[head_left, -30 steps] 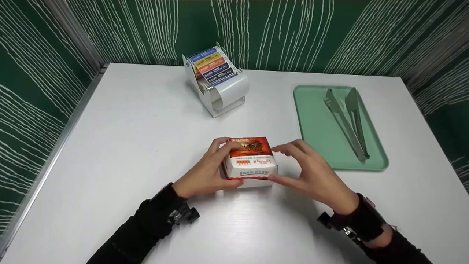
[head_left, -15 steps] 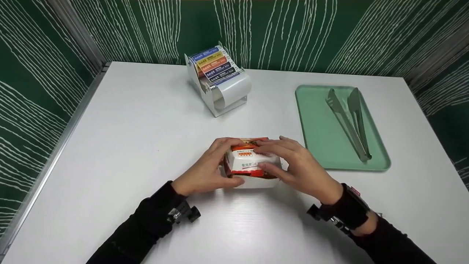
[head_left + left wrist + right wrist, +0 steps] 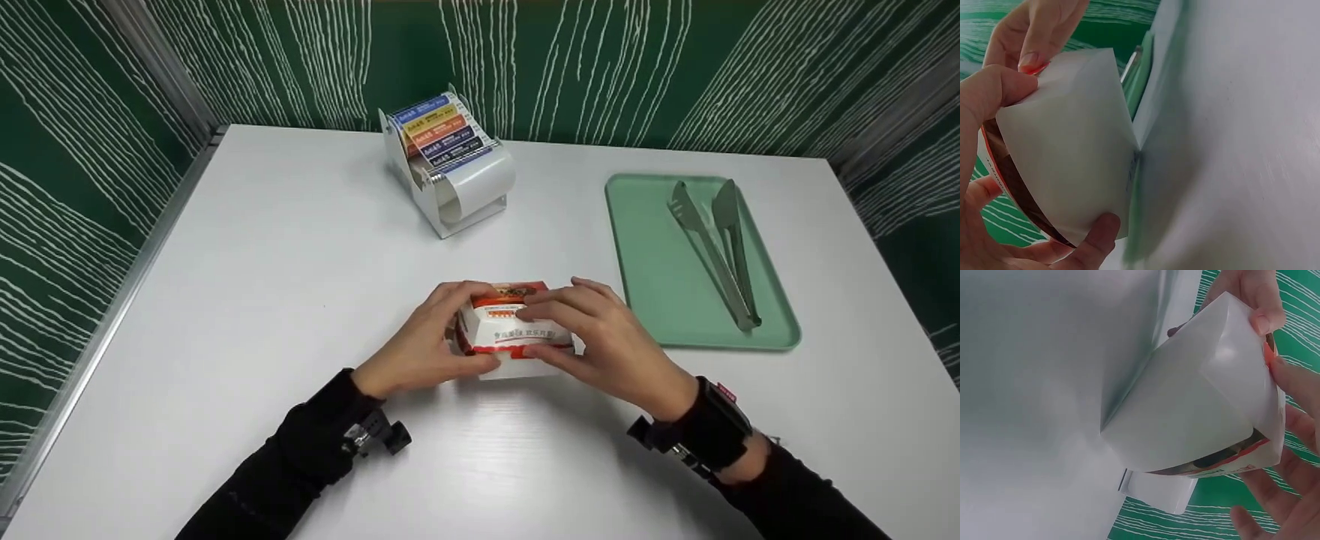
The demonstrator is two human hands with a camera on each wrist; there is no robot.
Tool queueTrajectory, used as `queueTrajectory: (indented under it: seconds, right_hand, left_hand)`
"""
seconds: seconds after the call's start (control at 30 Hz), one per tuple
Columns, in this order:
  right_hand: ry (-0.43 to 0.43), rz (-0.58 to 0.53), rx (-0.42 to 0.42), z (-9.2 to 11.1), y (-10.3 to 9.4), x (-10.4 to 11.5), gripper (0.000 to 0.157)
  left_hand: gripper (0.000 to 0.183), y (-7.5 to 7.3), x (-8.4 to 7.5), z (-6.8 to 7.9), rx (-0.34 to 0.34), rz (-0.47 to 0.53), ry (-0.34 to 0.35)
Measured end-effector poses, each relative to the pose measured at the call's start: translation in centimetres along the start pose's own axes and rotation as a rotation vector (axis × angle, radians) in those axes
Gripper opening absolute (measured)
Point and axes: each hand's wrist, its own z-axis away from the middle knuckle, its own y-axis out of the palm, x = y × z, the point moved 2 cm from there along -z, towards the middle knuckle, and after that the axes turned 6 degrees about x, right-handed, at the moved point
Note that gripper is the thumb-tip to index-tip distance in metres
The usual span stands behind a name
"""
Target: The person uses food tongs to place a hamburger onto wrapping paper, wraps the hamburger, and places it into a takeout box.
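Observation:
A paper burger box (image 3: 517, 330), white with a red-orange printed top, sits in front of me between both hands. My left hand (image 3: 424, 345) grips its left side, with fingers over the lid and the thumb low on the front. My right hand (image 3: 611, 345) holds the right side; its fingers lie over the lid and its thumb presses at the red front tab (image 3: 1268, 353). The left wrist view shows a brown band (image 3: 1016, 174) between the lid and the white base (image 3: 1072, 152). Whatever is inside the box is hidden.
Behind the box stands a white label dispenser (image 3: 474, 187) with rolls of coloured stickers. To the right, a green tray (image 3: 652, 285) bears metal tongs (image 3: 712, 251). All stand on a white table (image 3: 285, 247) against green patterned walls.
My right hand has moved left from beside the box onto its lid and front tab. The left hand has kept its grip. Dispenser, tray and tongs have stayed in place.

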Motion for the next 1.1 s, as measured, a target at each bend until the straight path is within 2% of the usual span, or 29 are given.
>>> queueTrajectory:
  seconds: [0.27, 0.5, 0.6, 0.83, 0.93, 1.1]
  right_hand:
    - [-0.022, 0.04, -0.036, -0.3, 0.1, 0.1, 0.038]
    - [-0.047, 0.037, -0.026, -0.2, 0.3, 0.1, 0.047]
    - [-0.025, -0.046, 0.01, 0.0, 0.1, -0.3, 0.05]
    - [0.083, -0.412, 0.095, 0.8, -0.7, -1.3, 0.055]
    - [0.094, -0.46, 0.092, 0.7, -0.8, -1.3, 0.053]
    - [0.086, -0.464, 0.042, 0.4, -0.7, -1.2, 0.049]
  left_hand:
    - [0.072, -0.3, -0.1, 0.1, 0.01, 0.041, -0.008]
    - [0.068, -0.6, -0.1, 0.0, 0.005, 0.034, -0.011]
    - [0.066, -0.7, 0.0, 0.0, 0.01, 0.071, -0.025]
    - [0.067, -1.0, -0.2, 0.0, 0.03, 0.182, -0.038]
    - [0.067, -1.1, -0.3, 0.0, 0.031, 0.203, -0.036]
    - [0.064, -1.2, -0.4, 0.1, 0.03, 0.239, -0.034]
